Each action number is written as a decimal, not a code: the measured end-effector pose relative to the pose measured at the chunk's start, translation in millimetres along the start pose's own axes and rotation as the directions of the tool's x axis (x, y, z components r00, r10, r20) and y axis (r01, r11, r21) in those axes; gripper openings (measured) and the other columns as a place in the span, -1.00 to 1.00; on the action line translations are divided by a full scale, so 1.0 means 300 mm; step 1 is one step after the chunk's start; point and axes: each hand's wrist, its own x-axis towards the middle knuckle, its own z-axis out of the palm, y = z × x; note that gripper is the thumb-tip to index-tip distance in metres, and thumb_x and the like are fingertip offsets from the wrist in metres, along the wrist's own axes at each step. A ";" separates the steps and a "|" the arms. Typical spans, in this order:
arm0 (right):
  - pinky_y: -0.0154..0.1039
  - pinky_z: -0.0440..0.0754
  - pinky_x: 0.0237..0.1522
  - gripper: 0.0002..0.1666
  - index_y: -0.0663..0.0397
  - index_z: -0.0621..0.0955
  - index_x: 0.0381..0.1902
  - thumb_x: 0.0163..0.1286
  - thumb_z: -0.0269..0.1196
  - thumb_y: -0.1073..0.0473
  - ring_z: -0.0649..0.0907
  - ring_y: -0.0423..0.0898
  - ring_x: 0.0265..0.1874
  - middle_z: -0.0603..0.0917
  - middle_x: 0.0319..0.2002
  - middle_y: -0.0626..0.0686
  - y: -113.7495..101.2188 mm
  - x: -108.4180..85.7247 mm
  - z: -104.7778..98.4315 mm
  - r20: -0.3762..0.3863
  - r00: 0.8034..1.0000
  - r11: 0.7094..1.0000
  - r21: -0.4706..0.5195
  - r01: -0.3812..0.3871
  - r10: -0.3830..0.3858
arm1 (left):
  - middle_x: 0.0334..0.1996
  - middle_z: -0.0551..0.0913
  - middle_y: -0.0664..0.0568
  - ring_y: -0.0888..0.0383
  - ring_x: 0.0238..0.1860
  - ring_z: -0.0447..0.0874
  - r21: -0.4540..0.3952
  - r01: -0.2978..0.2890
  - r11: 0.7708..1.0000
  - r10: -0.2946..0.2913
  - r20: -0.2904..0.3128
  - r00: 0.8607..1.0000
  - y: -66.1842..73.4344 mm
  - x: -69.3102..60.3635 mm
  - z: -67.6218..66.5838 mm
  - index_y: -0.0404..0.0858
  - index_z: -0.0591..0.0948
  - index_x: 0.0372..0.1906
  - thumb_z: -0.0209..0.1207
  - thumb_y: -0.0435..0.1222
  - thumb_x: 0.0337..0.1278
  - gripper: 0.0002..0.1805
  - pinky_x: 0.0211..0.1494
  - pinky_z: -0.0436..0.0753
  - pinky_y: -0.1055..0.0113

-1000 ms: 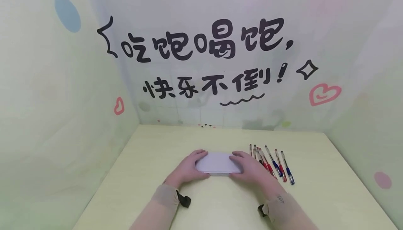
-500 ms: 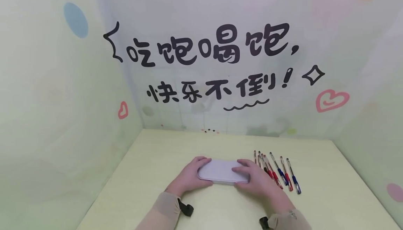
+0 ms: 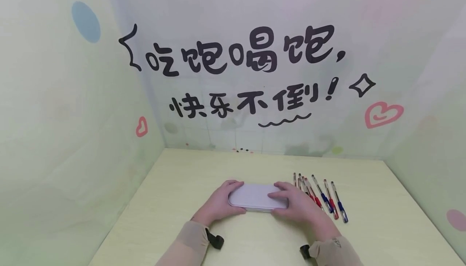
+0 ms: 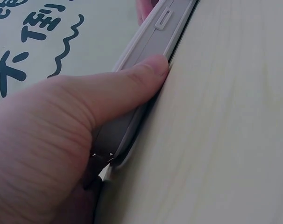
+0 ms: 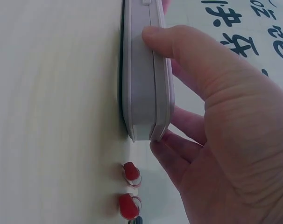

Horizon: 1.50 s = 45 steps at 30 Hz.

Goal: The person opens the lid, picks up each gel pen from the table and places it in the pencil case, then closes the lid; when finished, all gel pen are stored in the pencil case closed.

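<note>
A flat, pale lilac pencil case [image 3: 255, 195] with rounded corners lies at the middle of the table, its lid down. My left hand [image 3: 218, 201] grips its left end, and my right hand [image 3: 300, 204] grips the right end with one finger across the top. In the left wrist view the left thumb [image 4: 146, 74] presses the case's front side [image 4: 153, 39], where a small latch [image 4: 165, 19] shows. From the right wrist, the right thumb [image 5: 162, 39] lies over the seam of the case [image 5: 142, 93], other fingers behind it. Whether its underside touches the table is unclear.
Several capped pens [image 3: 329, 201] with red, blue and dark grips lie just right of the right hand. Their red ends [image 5: 131, 173] show near the case's corner. Printed fabric walls [image 3: 225, 55] enclose the pale wooden table [image 3: 164, 201] at back and sides.
The head view has shifted slightly. One finger of my right hand has moved further over the top of the case. Both hands keep their hold, and the pens lie as before.
</note>
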 end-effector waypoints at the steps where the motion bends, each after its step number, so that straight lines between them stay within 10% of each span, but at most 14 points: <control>1: 0.40 0.59 0.52 -0.40 -0.32 0.80 0.28 0.27 0.62 -0.14 0.55 0.37 0.52 0.53 0.59 0.20 -0.004 0.000 -0.004 0.003 1.000 1.000 -0.003 0.008 -0.008 | 0.64 0.43 -0.06 -0.17 0.60 0.49 0.000 0.000 1.000 0.000 0.000 1.000 0.000 -0.001 -0.001 0.04 0.46 0.66 0.69 0.05 -0.02 0.08 0.71 0.49 -0.19; 11: 0.40 0.59 0.52 -0.40 -0.30 0.81 0.27 0.26 0.62 -0.13 0.56 0.39 0.51 0.54 0.58 0.23 -0.008 0.016 -0.013 0.035 0.999 0.999 -0.033 0.029 -0.028 | 0.65 0.43 -0.08 -0.20 0.61 0.46 0.024 0.002 1.000 -0.002 0.003 1.000 0.005 -0.001 -0.011 -0.01 0.42 0.68 0.70 0.03 -0.02 0.12 0.73 0.45 -0.20; 22: 0.47 0.61 0.45 -0.45 -0.31 0.80 0.28 0.37 0.54 -0.24 0.61 0.42 0.46 0.59 0.55 0.23 0.028 0.019 -0.049 0.048 0.998 0.997 0.070 0.024 -0.027 | 0.63 0.49 -0.09 -0.18 0.74 0.29 0.045 -0.029 0.999 0.030 -0.006 1.000 0.005 0.008 -0.013 -0.02 0.43 0.67 0.72 0.02 -0.09 0.15 0.91 -0.01 -0.21; 28: -0.22 0.74 -0.25 -0.53 -0.32 0.80 0.26 0.47 0.47 -0.21 0.70 -0.13 -0.27 0.73 0.43 0.08 0.066 0.014 -0.039 -0.040 0.999 0.976 0.220 -0.009 0.018 | 0.69 0.41 -0.11 -0.36 0.77 0.12 -0.024 0.030 0.999 -0.031 -0.022 0.999 0.002 0.000 -0.019 0.03 0.34 0.72 0.77 0.02 -0.22 0.29 0.85 0.13 -0.31; 31: -0.41 0.63 -0.28 -0.67 -0.30 0.80 0.17 0.51 0.47 -0.11 0.61 -0.36 -0.23 0.83 0.23 -0.04 0.069 0.020 -0.028 -0.132 0.991 0.960 0.281 0.014 0.024 | 0.68 0.40 -0.17 -0.49 0.73 0.12 -0.024 0.063 0.998 -0.064 -0.032 0.997 -0.007 -0.001 -0.017 0.06 0.28 0.74 0.79 0.08 -0.29 0.38 0.78 0.22 -0.40; 38: -0.47 0.78 -0.08 -0.82 -0.03 0.61 -0.23 0.54 0.44 0.22 0.80 -0.30 0.00 0.88 -0.01 0.05 0.036 0.052 0.002 -0.384 0.923 0.915 0.379 0.137 0.021 | 0.68 0.41 -0.16 -0.49 0.71 0.18 0.009 0.081 0.997 -0.081 -0.052 0.995 -0.019 -0.002 -0.019 0.00 0.17 0.79 0.79 0.14 -0.35 0.51 0.78 0.29 -0.33; 45: -0.66 0.73 -0.03 -0.92 0.04 0.80 -0.13 0.47 0.48 0.29 0.78 -0.43 -0.15 0.86 -0.18 0.07 0.014 0.082 0.031 -0.565 0.814 0.923 0.371 0.104 0.136 | 0.69 0.40 -0.13 -0.45 0.73 0.17 0.002 0.078 0.997 -0.078 -0.049 0.996 -0.020 -0.001 -0.018 -0.06 0.05 0.83 0.79 0.15 -0.35 0.60 0.80 0.24 -0.33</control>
